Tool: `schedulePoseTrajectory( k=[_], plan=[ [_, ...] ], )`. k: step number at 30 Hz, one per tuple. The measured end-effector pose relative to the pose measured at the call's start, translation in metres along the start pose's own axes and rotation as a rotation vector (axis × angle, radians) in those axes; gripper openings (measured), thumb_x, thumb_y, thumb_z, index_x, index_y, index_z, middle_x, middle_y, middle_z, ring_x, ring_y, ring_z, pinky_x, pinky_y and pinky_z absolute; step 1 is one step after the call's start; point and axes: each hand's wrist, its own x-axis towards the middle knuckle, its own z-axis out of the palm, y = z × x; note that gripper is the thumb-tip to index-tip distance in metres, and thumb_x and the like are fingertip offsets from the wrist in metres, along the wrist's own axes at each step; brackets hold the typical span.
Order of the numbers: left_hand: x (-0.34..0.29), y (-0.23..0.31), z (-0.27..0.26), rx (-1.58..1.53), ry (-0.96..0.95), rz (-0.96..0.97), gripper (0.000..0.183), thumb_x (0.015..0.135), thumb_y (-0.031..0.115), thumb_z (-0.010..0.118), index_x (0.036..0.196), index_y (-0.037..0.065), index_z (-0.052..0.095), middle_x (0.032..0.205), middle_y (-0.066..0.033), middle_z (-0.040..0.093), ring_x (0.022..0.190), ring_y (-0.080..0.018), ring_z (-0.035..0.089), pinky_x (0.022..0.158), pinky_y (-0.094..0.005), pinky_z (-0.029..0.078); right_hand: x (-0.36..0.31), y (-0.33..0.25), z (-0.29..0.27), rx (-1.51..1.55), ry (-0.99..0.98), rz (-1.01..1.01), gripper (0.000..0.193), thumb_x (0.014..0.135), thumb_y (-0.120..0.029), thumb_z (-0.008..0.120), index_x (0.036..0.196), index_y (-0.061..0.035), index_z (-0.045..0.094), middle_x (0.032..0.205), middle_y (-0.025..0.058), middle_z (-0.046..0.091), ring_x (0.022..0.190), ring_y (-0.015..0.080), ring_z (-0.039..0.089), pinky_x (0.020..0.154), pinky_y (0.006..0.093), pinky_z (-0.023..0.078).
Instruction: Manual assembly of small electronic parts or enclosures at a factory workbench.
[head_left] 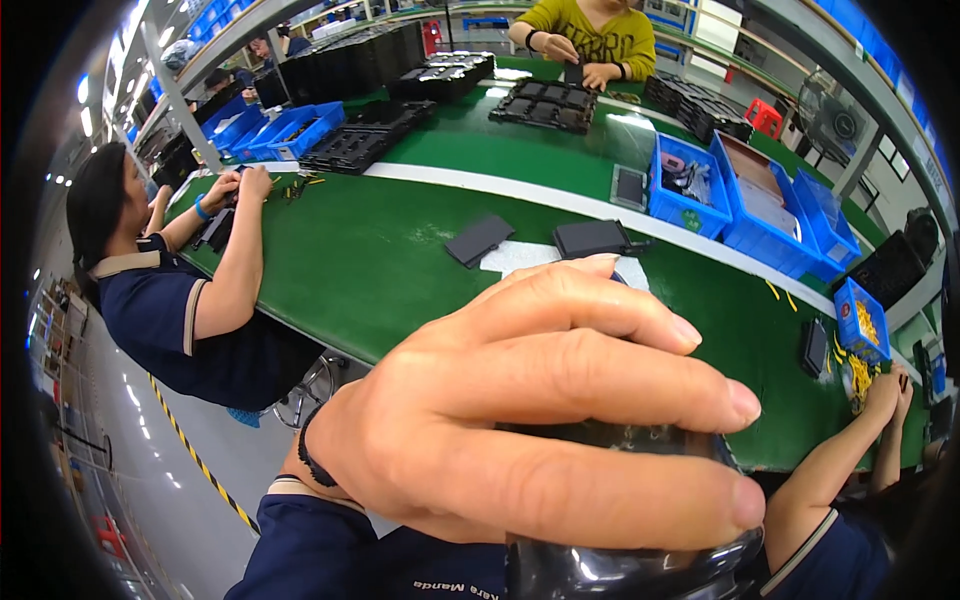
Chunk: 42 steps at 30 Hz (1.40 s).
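Observation:
My left hand fills the middle of the view, very near, its back toward me and its fingers pointing right. A dark band circles the wrist. The fingers curve over a glossy black thing at the lower edge; its kind I cannot make out, and my hand covers much of it. My right hand is out of sight. Beyond my fingers, a flat black case and a thicker black case lie against white sheets on the green table.
Co-workers sit at the left, at the lower right and across the table. Blue bins line the right side. Black trays stand farther back. Yellow pieces lie by the right co-worker's hands. Metal shelf posts rise beyond.

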Motion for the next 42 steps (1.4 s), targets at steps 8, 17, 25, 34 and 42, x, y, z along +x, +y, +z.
schedulePoseTrajectory(
  k=[8, 17, 25, 34, 42],
  plan=[
    [0.018, 0.031, -0.022, -0.035, -0.078, -0.294, 0.020, 0.077, 0.018, 0.067, 0.097, 0.019, 0.070, 0.108, -0.0061, 0.064, 0.094, -0.0268, 0.060, 0.084, -0.0429, 0.046, -0.006, 0.005, -0.005, 0.000, -0.015, 0.008, 0.067, 0.073, -0.023, 0.076, 0.125, 0.0034, 0.043, 0.117, 0.0187, 0.055, 0.080, 0.0195, 0.064, 0.062, 0.0285, 0.056],
    [0.040, -0.001, -0.024, 0.089, -0.041, 0.306, 0.034, 0.060, 0.013, 0.083, 0.089, 0.021, 0.068, 0.089, -0.0095, 0.069, 0.083, -0.0268, 0.064, 0.084, -0.0438, 0.045, -0.001, 0.004, -0.003, 0.033, -0.041, -0.023, 0.064, 0.074, -0.019, 0.074, 0.125, 0.0043, 0.043, 0.115, 0.0194, 0.056, 0.080, 0.0188, 0.064, 0.063, 0.0301, 0.057],
    [0.044, 0.013, -0.030, 0.105, -0.006, 0.216, 0.028, 0.067, 0.011, 0.076, 0.090, 0.022, 0.065, 0.089, -0.0059, 0.068, 0.085, -0.0301, 0.063, 0.089, -0.0487, 0.043, -0.001, 0.005, -0.004, 0.026, -0.004, -0.020, 0.063, 0.074, -0.018, 0.073, 0.125, 0.0044, 0.043, 0.114, 0.0192, 0.056, 0.078, 0.0198, 0.064, 0.061, 0.0300, 0.057],
    [0.041, 0.052, -0.028, 0.099, 0.090, -0.164, 0.019, 0.075, 0.013, 0.068, 0.089, 0.024, 0.061, 0.089, 0.0020, 0.066, 0.088, -0.0328, 0.062, 0.094, -0.0567, 0.041, -0.001, 0.006, -0.005, 0.044, -0.034, 0.004, 0.064, 0.074, -0.019, 0.074, 0.125, 0.0043, 0.042, 0.114, 0.0191, 0.056, 0.078, 0.0208, 0.064, 0.060, 0.0299, 0.056],
    [0.044, 0.056, -0.033, 0.100, 0.082, -0.154, 0.019, 0.075, 0.011, 0.068, 0.087, 0.024, 0.061, 0.088, 0.0039, 0.066, 0.086, -0.0314, 0.062, 0.091, -0.0590, 0.043, -0.012, -0.024, 0.026, -0.085, 0.099, 0.086, 0.029, 0.088, -0.006, 0.056, 0.117, -0.0016, 0.055, 0.112, 0.0120, 0.060, 0.101, 0.0197, 0.057, 0.090, 0.0324, 0.045]
  ],
)
